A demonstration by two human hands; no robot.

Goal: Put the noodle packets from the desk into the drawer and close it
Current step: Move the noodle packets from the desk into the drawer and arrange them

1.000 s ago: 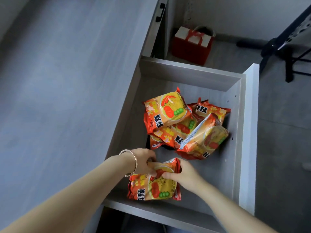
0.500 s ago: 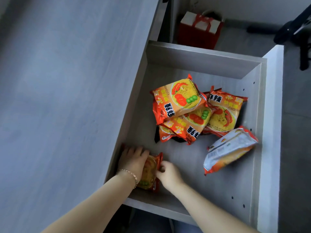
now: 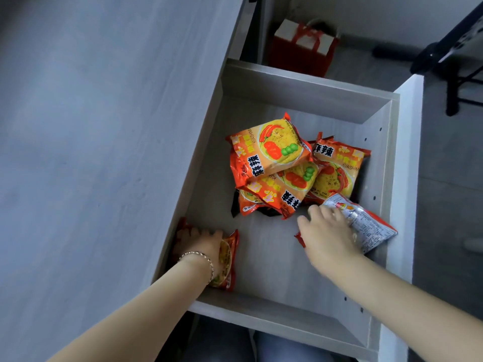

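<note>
The grey drawer (image 3: pixel 403 158) stands pulled out beside the desk (image 3: pixel 104 152). Several orange noodle packets (image 3: pixel 271 152) lie piled in its middle. My left hand (image 3: pixel 201 244) presses one packet (image 3: pixel 226 259) upright against the drawer's left wall near the front corner. Over a back-side-up packet (image 3: pixel 371 226) by the right wall rests my right hand (image 3: pixel 326 233), fingers spread on it; a grip is not clear.
A red gift bag (image 3: pixel 303 48) sits on the floor behind the drawer. Black chair or stand legs (image 3: pixel 449 64) occupy the top right. The drawer's white front panel runs along the right side.
My right hand left the packet at the left wall and moved right onto the flipped packet. My left hand stays on the upright packet. The camera shifted slightly.
</note>
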